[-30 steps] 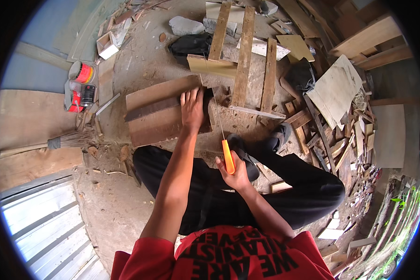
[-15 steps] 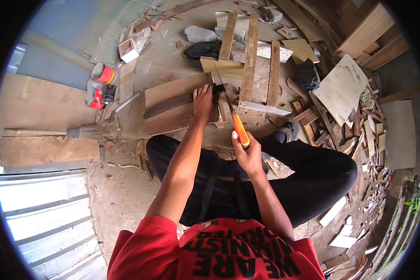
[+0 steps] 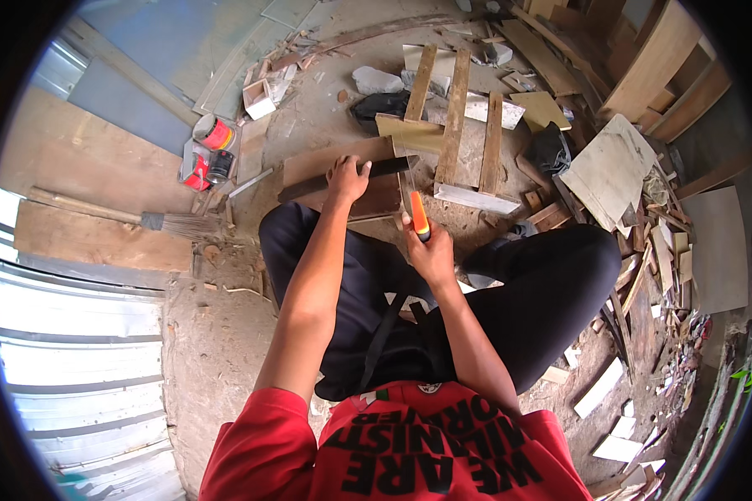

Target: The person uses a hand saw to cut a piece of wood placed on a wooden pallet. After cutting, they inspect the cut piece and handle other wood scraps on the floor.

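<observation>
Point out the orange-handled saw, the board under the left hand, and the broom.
Orange-handled saw (image 3: 420, 224), head view, on the orange grip above the right hand (image 3: 433, 255).
Board (image 3: 309, 167), head view, on its bare left part beside the left hand (image 3: 347, 179).
Broom (image 3: 180, 224), head view, on the bristle head.

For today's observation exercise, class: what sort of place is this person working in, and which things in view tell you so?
Probably a rough outdoor carpentry yard. Offcut boards and wood scraps litter the bare dirt ground; the left hand presses a brown wooden plank, and the right hand grips an orange-handled saw.
</observation>
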`<state>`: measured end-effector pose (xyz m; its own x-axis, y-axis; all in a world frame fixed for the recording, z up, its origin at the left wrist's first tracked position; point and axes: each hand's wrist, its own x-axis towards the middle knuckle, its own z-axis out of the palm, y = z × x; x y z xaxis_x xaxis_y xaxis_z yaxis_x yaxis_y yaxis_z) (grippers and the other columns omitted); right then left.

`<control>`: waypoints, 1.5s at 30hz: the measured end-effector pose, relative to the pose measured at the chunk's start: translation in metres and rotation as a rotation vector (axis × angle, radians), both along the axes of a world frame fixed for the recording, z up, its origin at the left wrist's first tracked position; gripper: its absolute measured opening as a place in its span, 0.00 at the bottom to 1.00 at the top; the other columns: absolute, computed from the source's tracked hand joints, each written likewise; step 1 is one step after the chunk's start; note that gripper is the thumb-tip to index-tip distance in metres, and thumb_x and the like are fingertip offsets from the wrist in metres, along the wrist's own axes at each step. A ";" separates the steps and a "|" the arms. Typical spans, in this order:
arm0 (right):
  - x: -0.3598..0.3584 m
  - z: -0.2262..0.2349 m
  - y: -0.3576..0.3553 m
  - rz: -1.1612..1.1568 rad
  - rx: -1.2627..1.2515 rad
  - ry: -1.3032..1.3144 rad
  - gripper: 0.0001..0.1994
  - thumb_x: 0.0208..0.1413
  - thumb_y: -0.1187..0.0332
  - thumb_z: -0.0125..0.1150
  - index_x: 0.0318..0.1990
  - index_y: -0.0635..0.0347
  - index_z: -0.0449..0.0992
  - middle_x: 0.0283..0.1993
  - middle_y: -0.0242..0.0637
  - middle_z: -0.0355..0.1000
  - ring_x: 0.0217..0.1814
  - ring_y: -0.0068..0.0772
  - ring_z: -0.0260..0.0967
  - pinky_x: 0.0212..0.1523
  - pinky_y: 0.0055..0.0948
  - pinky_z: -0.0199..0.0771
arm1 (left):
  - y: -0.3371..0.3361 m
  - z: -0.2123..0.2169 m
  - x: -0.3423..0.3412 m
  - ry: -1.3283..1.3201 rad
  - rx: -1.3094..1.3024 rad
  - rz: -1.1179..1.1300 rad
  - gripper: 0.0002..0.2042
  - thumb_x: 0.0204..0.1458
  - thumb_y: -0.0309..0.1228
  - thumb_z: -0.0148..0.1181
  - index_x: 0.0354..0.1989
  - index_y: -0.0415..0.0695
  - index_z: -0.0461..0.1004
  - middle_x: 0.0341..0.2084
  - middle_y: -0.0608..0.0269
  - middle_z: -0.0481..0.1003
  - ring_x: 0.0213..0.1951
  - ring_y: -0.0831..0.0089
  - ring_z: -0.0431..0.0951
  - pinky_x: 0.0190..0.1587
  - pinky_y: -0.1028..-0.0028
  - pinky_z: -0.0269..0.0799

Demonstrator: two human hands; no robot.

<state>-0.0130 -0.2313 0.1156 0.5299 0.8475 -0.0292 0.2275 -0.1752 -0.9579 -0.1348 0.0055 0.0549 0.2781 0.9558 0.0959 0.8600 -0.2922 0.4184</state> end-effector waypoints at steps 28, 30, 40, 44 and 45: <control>-0.006 0.022 -0.017 0.014 -0.086 0.069 0.21 0.64 0.57 0.61 0.24 0.65 0.67 0.17 0.28 0.57 0.23 0.17 0.51 0.22 0.28 0.55 | 0.046 -0.026 0.025 0.036 0.099 0.035 0.21 0.62 0.46 0.53 0.58 0.47 0.68 0.59 0.55 0.66 0.65 0.56 0.61 0.68 0.43 0.49; -0.006 0.006 -0.023 -0.004 -0.124 0.233 0.22 0.61 0.55 0.64 0.23 0.64 0.68 0.16 0.32 0.59 0.23 0.18 0.56 0.23 0.31 0.60 | 0.055 -0.036 0.032 -0.022 0.168 0.067 0.21 0.62 0.46 0.53 0.58 0.46 0.68 0.59 0.54 0.66 0.65 0.56 0.61 0.69 0.42 0.48; 0.009 0.044 -0.017 0.246 -0.302 0.180 0.14 0.61 0.72 0.59 0.22 0.59 0.65 0.15 0.25 0.57 0.16 0.15 0.52 0.18 0.24 0.48 | 0.035 -0.031 0.056 0.056 0.131 0.078 0.27 0.63 0.48 0.51 0.63 0.42 0.63 0.66 0.47 0.59 0.71 0.44 0.51 0.69 0.35 0.39; 0.020 0.077 0.014 0.210 -0.481 0.270 0.13 0.56 0.73 0.65 0.21 0.60 0.69 0.15 0.34 0.64 0.14 0.26 0.60 0.17 0.29 0.58 | 0.030 -0.029 0.061 0.160 -0.041 0.136 0.31 0.63 0.50 0.50 0.67 0.41 0.58 0.69 0.45 0.53 0.73 0.46 0.44 0.70 0.37 0.34; 0.021 0.087 0.021 0.221 -0.530 0.264 0.13 0.56 0.72 0.65 0.21 0.60 0.69 0.15 0.35 0.64 0.14 0.26 0.62 0.17 0.29 0.59 | 0.033 -0.029 0.063 0.158 -0.072 0.169 0.32 0.62 0.50 0.49 0.68 0.41 0.58 0.70 0.45 0.52 0.74 0.46 0.44 0.70 0.37 0.33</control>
